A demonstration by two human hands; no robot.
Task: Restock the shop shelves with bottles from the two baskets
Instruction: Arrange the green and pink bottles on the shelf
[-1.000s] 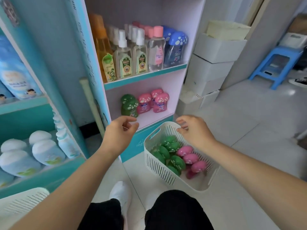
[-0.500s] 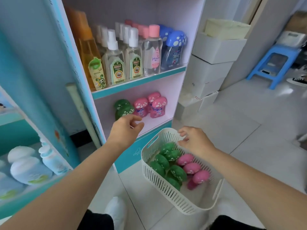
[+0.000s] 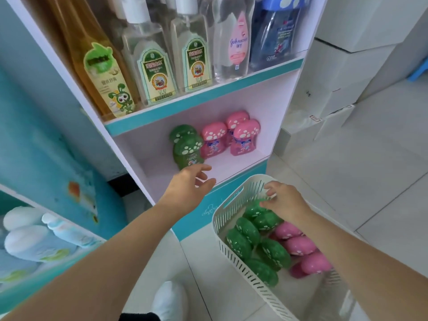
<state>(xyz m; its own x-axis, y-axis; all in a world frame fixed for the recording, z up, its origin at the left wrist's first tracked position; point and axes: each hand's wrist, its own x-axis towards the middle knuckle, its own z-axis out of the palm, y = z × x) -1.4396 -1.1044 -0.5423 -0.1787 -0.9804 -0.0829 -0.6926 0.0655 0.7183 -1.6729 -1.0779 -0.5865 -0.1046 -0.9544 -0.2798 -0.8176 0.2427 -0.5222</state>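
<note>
A white slatted basket (image 3: 234, 256) stands on the floor by the shelf unit, holding several green mushroom-cap bottles (image 3: 245, 237) and three pink ones (image 3: 298, 244). My right hand (image 3: 284, 202) reaches into its far end, fingertips on the topmost green bottle (image 3: 257, 210); whether they grip it is unclear. My left hand (image 3: 192, 186) hovers empty, fingers loosely spread, at the front edge of the bottom shelf (image 3: 222, 167). On that shelf stand two green bottles (image 3: 186, 149) and three pink bottles (image 3: 244, 140).
The shelf above carries tall bottles: amber (image 3: 102, 72), clear pump bottles (image 3: 152, 66), a clear pink-labelled one (image 3: 231, 42), a blue one (image 3: 275, 33). White boxes (image 3: 340, 72) are stacked to the right. A teal unit with pale blue bottles (image 3: 39, 239) stands left. My white shoe (image 3: 169, 302) is below.
The view has closed in on the shelf. My left hand rose toward the bottom shelf edge. My right hand dropped from the basket rim onto the green bottles.
</note>
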